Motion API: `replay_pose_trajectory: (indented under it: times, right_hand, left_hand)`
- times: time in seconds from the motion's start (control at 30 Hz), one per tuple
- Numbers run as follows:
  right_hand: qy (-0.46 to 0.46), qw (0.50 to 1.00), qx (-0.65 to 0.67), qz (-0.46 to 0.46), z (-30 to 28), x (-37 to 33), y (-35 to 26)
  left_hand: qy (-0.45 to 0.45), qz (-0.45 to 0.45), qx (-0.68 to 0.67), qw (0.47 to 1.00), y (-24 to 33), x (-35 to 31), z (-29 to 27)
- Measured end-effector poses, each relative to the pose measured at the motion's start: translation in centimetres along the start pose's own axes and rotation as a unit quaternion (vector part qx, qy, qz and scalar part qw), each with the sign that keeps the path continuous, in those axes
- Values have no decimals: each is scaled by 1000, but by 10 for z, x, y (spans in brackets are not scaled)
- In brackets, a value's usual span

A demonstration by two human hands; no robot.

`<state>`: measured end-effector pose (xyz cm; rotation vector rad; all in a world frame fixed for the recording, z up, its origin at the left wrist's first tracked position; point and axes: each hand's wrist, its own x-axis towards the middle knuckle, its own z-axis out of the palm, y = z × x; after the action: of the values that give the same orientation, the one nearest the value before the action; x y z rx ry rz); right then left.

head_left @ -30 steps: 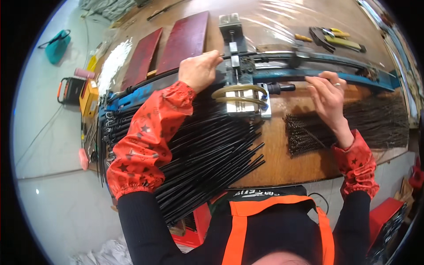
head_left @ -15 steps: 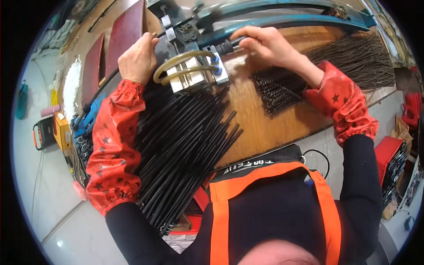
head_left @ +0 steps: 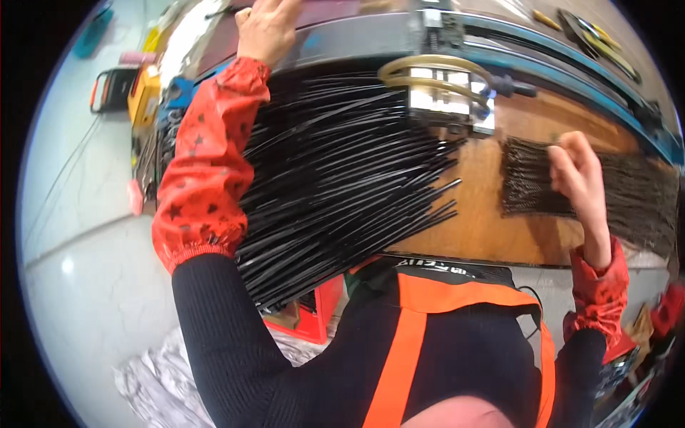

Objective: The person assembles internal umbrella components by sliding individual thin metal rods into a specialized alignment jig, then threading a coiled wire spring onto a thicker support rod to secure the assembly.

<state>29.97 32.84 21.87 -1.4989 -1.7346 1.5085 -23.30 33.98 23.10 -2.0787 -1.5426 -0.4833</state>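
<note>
My left hand (head_left: 268, 32), its fingers curled and partly cut off by the upper edge, is beyond the far left end of a large pile of long black rods (head_left: 335, 178). What it holds, if anything, I cannot make out. Over a bundle of thin dark wavy strands (head_left: 531, 178) on the right, my right hand (head_left: 579, 171) has its fingers bent and pinched together; any thing between them is too small to tell. Between the two hands sits a metal clamping device (head_left: 439, 100) with yellowish hoses (head_left: 414, 65) looping over it.
A blue rail frame (head_left: 556, 60) runs behind the device across the wooden tabletop (head_left: 492, 232). Pliers (head_left: 603, 43) lie at the far right. A red bin (head_left: 325, 310) stands below the front edge. On the left are a yellow box (head_left: 145, 96) and a black case (head_left: 110, 91).
Both hands have left the clamping device. My left hand has moved away to the far left, and my right hand has come back over the thin strands. The view has turned.
</note>
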Motion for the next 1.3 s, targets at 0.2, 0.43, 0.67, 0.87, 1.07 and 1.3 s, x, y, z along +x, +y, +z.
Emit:
replay_pose_trajectory:
  times: [0.2, 0.43, 0.67, 0.87, 1.07, 1.3]
  right_hand:
    - [-88, 994, 58, -18, 4, 8, -5]
    - [-107, 992, -69, -24, 4, 25, 4]
    - [-111, 970, -163, -145, 21, -2, -29]
    - [-81, 943, -145, -290, 61, -2, -27]
    - [-30, 963, -118, -239, 66, 0, -21]
    - [-52, 953, -104, -281, 68, 2, -18]
  left_hand:
    - [-226, -23, -64, 972, 105, -73, -85]
    - [-228, -46, -158, 960, 151, -64, -41]
    - [-349, 2, -161, 923, 139, -61, -102]
    - [-339, -6, -204, 919, 153, -80, -140]
    - [-306, -23, -174, 936, 138, -89, -156]
    - [-313, -7, -203, 928, 146, -106, -161]
